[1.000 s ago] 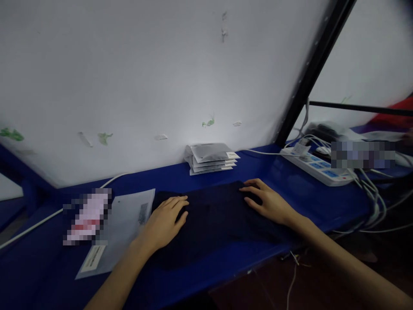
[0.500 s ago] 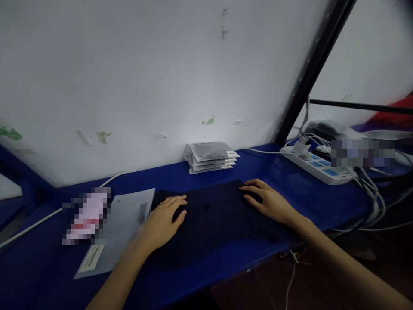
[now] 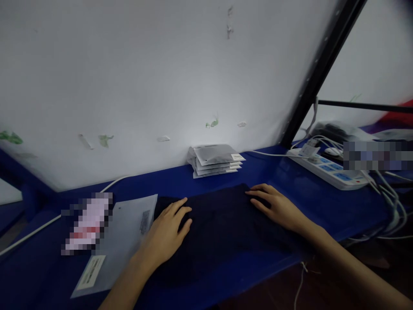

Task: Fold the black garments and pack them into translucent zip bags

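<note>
A folded dark navy cloth (image 3: 222,224) lies on the blue table (image 3: 309,198) in front of me. My left hand (image 3: 167,232) rests flat on the cloth's left end, fingers stretched forward. At the cloth's right far corner my right hand (image 3: 277,206) lies on it too, palm down with fingers spread. Neither hand grips anything.
A grey plastic mailer bag (image 3: 119,232) with labels lies left of the cloth. A stack of grey packets (image 3: 216,159) sits against the white wall. At the right stand a white power strip (image 3: 332,170) with several cables and a slanted black post (image 3: 316,73).
Both hands stay flat on the cloth. The view has shifted slightly, so everything sits a little lower and to the right in the picture.
</note>
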A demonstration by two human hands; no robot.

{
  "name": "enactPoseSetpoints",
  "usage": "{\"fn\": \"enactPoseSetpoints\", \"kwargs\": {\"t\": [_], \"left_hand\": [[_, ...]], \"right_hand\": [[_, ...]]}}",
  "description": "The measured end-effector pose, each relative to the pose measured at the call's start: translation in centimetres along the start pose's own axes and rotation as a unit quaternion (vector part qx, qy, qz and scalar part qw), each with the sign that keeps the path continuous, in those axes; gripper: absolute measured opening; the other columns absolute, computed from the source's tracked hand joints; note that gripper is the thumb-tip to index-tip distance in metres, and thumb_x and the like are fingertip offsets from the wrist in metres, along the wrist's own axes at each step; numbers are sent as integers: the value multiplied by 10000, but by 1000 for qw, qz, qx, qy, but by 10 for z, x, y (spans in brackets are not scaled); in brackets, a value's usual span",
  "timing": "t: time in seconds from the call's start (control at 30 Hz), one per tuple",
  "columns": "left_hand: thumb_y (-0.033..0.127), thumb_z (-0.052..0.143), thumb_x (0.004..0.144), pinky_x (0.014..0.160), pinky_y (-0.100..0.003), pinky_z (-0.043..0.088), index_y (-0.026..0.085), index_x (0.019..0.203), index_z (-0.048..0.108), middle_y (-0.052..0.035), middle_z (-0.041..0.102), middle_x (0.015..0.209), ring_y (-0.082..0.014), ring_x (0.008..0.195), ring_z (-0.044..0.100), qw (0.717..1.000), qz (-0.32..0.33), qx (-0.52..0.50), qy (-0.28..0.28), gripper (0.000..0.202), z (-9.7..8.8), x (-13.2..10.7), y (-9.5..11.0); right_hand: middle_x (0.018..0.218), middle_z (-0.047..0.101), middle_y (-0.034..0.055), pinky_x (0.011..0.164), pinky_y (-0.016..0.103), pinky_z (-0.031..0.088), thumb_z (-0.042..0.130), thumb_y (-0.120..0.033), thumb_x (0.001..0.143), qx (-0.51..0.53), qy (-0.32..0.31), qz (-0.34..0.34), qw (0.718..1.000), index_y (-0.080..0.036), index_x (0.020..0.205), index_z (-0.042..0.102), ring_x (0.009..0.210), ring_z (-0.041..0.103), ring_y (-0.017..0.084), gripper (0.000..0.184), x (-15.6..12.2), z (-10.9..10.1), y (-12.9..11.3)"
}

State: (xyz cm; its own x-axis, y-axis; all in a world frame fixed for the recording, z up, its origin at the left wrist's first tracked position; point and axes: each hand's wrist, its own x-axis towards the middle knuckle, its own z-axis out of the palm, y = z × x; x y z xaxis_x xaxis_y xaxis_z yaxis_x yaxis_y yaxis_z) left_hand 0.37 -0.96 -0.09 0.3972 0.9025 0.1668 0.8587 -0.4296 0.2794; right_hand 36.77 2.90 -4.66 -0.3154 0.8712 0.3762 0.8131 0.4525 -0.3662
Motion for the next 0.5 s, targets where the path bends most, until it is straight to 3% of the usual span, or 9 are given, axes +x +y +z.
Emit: {"fn": "enactPoseSetpoints", "kwargs": {"t": [0.13,0.5], "left_hand": [[423,414,988,1131,-534,355,269,1327,561,-19,399,1541,-314,1404,373,999,-4,33,-24,400,-1,1,1],[484,395,989,1120,-527,368,269,1366,529,-21,348,1568,-332,1400,374,998,-14,25,-62,455,-11,3,6]], "right_hand": [[1266,589,85,1023,461,481,450,-477,955,5,-8,4,1000,-303,1232,651,1148,590,265,384,1,1,2],[1267,591,83,1039,470,465,441,-497,958,4,-10,14,1000,-301,1245,648,1144,591,265,405,2,2,1]]}}
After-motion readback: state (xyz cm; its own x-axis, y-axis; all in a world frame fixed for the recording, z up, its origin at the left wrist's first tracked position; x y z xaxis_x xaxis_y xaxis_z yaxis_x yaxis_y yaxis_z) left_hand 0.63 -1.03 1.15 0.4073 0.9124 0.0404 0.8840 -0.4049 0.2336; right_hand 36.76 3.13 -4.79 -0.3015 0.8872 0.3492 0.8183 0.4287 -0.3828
